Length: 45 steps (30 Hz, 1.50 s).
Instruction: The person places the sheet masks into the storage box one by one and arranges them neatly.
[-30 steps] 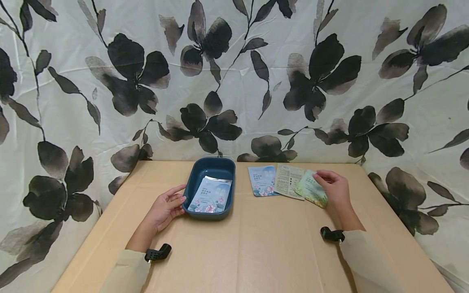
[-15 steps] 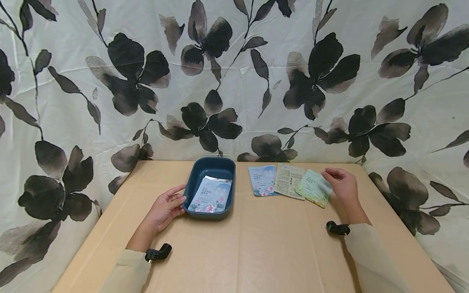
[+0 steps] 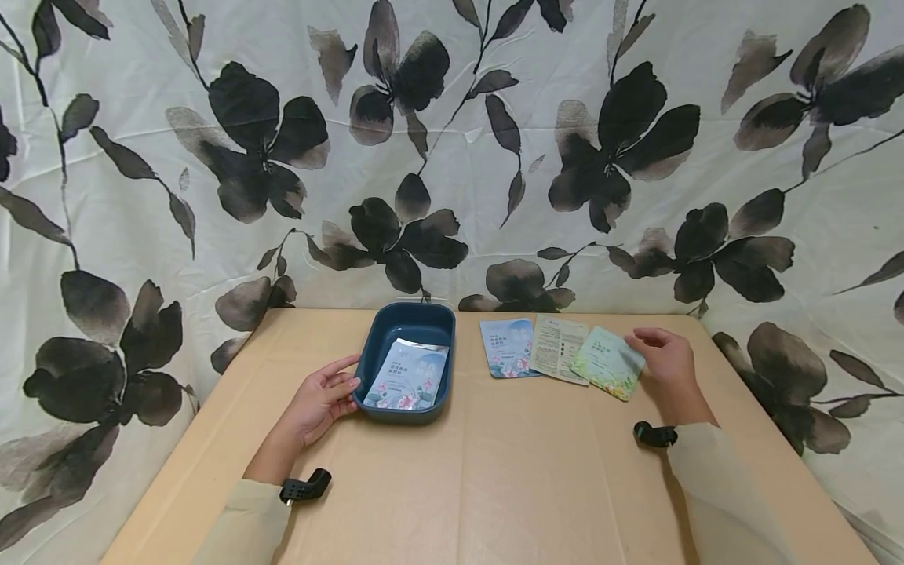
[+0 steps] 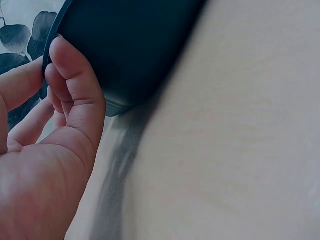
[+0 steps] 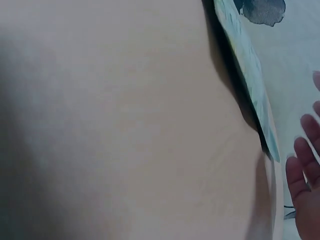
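Pale sleeves (image 3: 243,522) enter at the lower left and lower right of the frame, with a black device (image 3: 306,486) strapped at each wrist, above the tan tabletop (image 3: 452,486). Left of centre, the left hand (image 3: 318,404) holds the left edge of a dark blue tray (image 3: 441,396) between thumb and bent fingers. Inside the tray lies a pale blue packet (image 3: 406,380) printed with pink flowers. Right of centre, the right hand (image 3: 667,365) has its fingers released and loosely bent, just beside a green packet (image 3: 607,361). This overlaps a cream packet (image 3: 558,349) covered in small print; left of that lies a light blue packet (image 3: 508,345). A white cloth (image 3: 508,39) with dark flowers fills the background.
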### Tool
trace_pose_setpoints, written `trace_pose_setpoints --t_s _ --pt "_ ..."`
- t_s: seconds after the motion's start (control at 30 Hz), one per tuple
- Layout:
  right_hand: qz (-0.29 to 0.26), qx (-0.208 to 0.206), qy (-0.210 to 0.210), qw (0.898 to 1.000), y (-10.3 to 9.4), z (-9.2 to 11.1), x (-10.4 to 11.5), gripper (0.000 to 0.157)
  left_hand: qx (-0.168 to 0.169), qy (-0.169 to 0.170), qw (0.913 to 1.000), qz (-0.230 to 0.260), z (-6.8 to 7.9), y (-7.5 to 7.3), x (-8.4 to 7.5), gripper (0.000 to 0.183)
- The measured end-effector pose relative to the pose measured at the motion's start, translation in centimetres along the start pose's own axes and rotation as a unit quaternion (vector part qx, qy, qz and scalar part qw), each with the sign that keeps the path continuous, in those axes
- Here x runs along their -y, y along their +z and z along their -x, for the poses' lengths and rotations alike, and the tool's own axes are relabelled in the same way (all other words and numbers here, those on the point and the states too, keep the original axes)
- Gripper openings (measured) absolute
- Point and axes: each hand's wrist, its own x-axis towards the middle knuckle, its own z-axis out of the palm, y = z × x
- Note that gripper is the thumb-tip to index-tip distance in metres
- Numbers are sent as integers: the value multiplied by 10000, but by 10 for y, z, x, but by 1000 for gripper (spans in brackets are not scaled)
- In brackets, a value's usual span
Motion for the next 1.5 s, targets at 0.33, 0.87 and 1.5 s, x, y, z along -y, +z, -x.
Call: trace_pose_setpoints --t_s 0.33,0.87,1.5 --pt "510 304 -21 9982 0 -15 -5 61 0 86 10000 -19 -4 2 0 66" --pt "980 826 -329 9912 -4 -34 -15 61 -9 135 9999 88 -7 4 3 68" --pt "1063 1265 -38 9862 0 -42 -18 66 16 158 9998 118 -6 4 5 68"
